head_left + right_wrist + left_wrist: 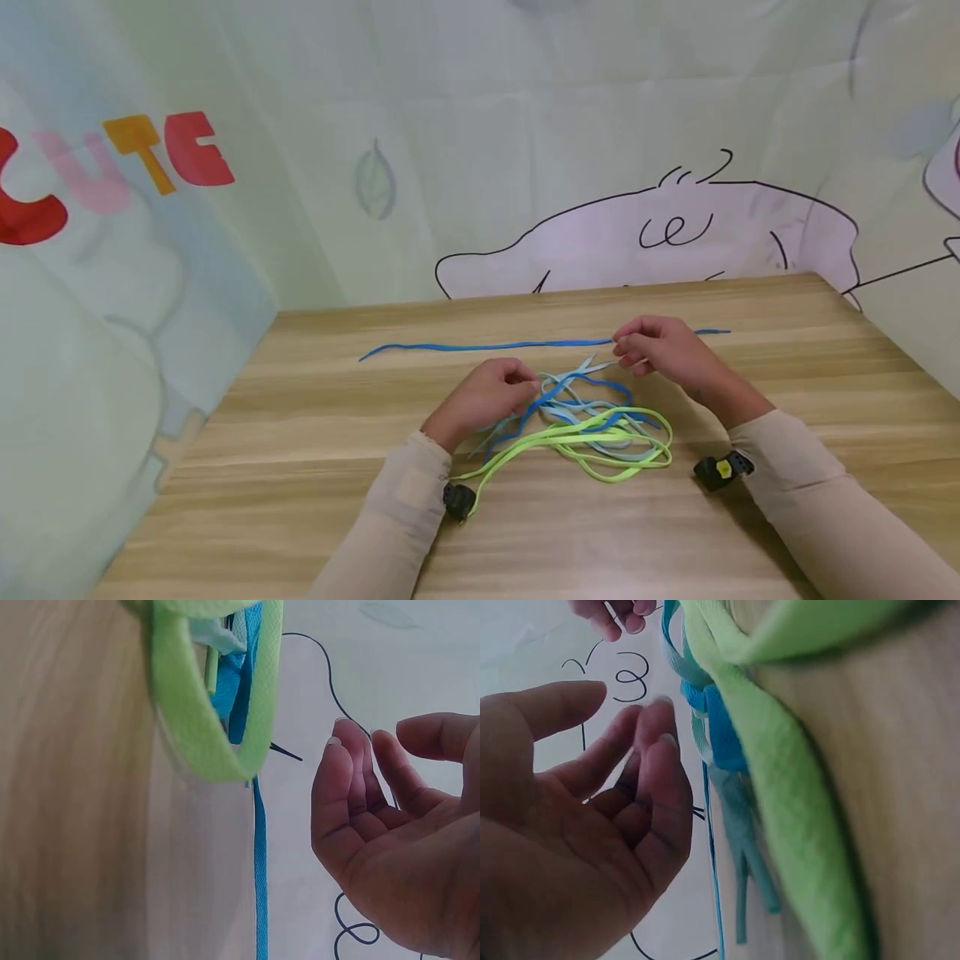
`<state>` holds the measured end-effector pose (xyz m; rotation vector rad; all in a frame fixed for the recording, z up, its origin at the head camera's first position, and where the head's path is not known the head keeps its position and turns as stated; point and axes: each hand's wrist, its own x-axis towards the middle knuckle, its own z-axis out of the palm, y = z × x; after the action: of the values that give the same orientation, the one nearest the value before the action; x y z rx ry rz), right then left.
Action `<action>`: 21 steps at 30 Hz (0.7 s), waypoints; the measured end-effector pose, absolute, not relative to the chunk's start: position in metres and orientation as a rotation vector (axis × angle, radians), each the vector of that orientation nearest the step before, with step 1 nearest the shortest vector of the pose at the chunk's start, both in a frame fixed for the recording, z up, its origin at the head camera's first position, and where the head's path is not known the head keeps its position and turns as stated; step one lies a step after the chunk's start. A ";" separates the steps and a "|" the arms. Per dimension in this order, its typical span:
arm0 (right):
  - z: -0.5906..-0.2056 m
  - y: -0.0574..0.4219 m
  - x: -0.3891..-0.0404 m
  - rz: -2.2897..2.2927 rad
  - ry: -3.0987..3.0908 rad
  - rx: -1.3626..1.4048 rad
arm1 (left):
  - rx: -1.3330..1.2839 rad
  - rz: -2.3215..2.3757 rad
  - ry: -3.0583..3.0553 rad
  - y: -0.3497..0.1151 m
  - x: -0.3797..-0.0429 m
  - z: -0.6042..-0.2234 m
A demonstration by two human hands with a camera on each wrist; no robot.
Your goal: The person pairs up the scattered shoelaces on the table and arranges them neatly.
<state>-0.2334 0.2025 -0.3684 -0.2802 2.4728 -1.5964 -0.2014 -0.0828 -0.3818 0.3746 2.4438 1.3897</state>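
Note:
A loose pile of flat shoelaces lies mid-table: a lime-green shoelace [540, 440] nearest me, with a light-blue shoelace [587, 367] and a blue shoelace [528, 412] tangled behind it. Beyond them, another blue shoelace [480, 347] is stretched nearly straight from left to right. My left hand [487, 396] hovers at the pile's left side, fingers loosely bent, thumb apart, nothing in its grasp in the left wrist view. Above the right part of the straight lace is my right hand [663, 354], hiding a stretch of it. Its thumb and fingers [334, 780] stand apart around nothing.
The wooden table [300, 417] ends at a printed cloth backdrop [337, 167] at the back and left. A dark wrist device [459, 502] sits under the left sleeve, close to the green lace's ends. A second one [722, 471] hangs under the right sleeve.

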 end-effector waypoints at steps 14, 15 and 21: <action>-0.373 0.201 -0.235 -1.317 2.449 -0.443 | 0.425 1.238 2.412 -0.073 -0.195 -0.378; -0.373 0.201 -0.235 -1.307 2.436 -0.452 | 0.422 1.242 2.402 -0.073 -0.195 -0.378; -0.374 0.200 -0.232 -1.262 2.377 -0.487 | 0.432 1.245 2.369 -0.071 -0.195 -0.380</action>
<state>-0.2320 0.1997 -0.3743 -0.4875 2.3767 -1.2617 -0.1949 -0.0708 -0.3799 0.4320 2.3688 1.2448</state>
